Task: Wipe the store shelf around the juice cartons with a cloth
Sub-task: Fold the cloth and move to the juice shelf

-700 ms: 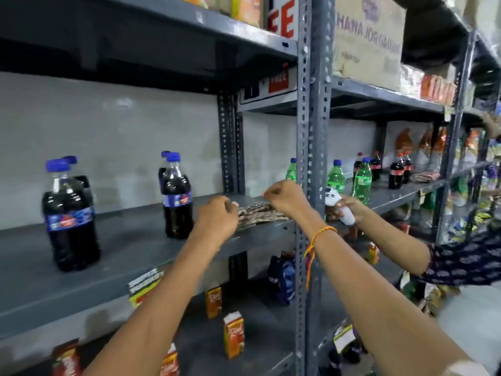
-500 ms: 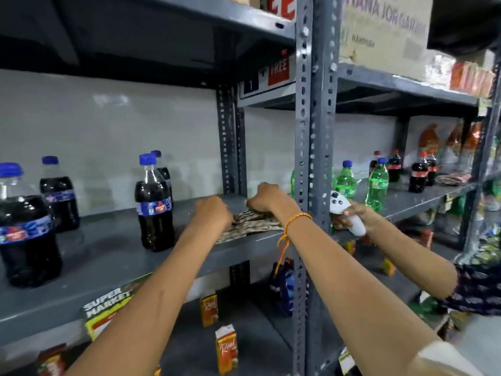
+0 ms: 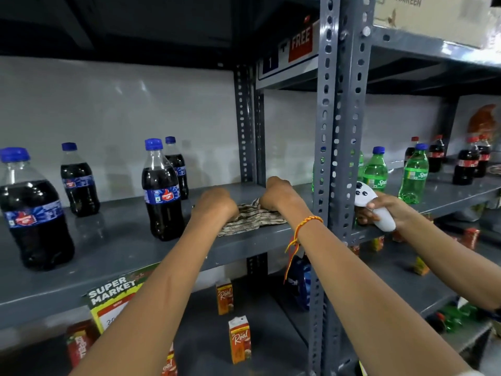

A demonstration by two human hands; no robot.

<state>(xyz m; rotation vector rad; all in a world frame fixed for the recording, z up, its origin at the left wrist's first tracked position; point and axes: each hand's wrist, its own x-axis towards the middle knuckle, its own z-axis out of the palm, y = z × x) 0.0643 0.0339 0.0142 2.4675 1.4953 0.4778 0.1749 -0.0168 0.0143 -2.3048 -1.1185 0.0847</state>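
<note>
A patterned beige cloth (image 3: 253,217) lies bunched on the grey middle shelf (image 3: 113,240). My left hand (image 3: 214,203) rests fisted on the cloth's left end. My right hand (image 3: 276,195) grips its right end, close to the slotted upright post (image 3: 336,131). Both hands are closed on the fabric. Small orange juice cartons (image 3: 239,339) stand on the lower shelf (image 3: 271,346) beneath, one further back (image 3: 224,295) and others partly hidden at the left.
Dark cola bottles (image 3: 162,191) with blue caps stand left of the cloth, green bottles (image 3: 413,175) to the right beyond the post. Another person's hand (image 3: 390,210) holds a white controller (image 3: 372,206) by the post. A "SUPER MARKET" sign (image 3: 113,297) hangs on the shelf edge.
Both hands have come down onto the shelf with the cloth and closed together. The view has shifted left and nearer, and the other person's hand stays by the post.
</note>
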